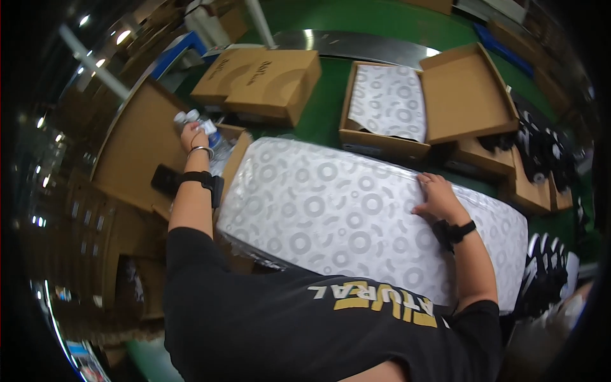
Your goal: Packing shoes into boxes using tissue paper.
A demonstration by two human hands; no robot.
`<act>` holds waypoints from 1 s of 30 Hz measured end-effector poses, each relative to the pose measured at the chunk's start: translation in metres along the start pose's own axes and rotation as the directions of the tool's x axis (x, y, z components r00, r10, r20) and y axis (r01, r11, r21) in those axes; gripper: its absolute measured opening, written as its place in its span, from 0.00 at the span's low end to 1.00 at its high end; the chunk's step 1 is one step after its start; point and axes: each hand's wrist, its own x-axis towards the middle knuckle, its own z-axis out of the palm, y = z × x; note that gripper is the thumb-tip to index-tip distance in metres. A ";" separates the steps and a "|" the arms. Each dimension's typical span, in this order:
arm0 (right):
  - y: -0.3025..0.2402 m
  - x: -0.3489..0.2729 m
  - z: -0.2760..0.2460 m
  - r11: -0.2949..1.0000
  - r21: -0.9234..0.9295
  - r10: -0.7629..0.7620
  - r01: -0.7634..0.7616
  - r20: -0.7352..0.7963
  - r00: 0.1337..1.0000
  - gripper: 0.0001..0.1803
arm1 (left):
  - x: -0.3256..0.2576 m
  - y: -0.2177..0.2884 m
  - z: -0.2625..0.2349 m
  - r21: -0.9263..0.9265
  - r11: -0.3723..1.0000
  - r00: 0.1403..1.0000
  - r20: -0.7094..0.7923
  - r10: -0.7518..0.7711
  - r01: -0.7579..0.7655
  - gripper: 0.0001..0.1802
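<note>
A long white package [331, 204] patterned with grey rings and arcs lies across in front of me, wrapped in clear plastic. My right hand [439, 198] rests on its top near the far edge, fingers apart, gripping nothing. Off to the left, my left hand [193, 136] reaches over an open cardboard box [235, 153]. Its fingers are closed around what looks like a clear plastic bottle [181, 121] with a white cap; a second white cap shows beside it. Below the hand, more clear plastic with a blue label [214, 137] lies in the box.
Closed brown boxes [273, 86] stand beyond the package. Farther right, an open carton [382, 144] holds a sheet with the same pattern. Black parts [541, 149] sit on cartons at the right. A raised cardboard flap [137, 140] stands at the left. The floor [356, 35] is green.
</note>
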 end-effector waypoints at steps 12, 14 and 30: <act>0.042 0.068 -0.010 0.937 0.349 0.163 0.010 -0.464 0.871 0.36 | -0.195 0.190 0.199 -0.012 0.586 0.184 0.955 -0.235 0.810 0.62; 0.008 0.077 -0.010 0.970 0.234 0.130 -0.066 -0.269 0.954 0.40 | -0.160 0.150 0.213 0.049 0.800 -0.013 0.999 -0.051 0.598 0.58; 0.087 0.067 0.003 -0.266 0.947 0.933 0.180 0.206 0.296 0.59 | -0.201 0.172 0.242 0.435 0.236 0.482 0.851 0.207 -0.869 0.52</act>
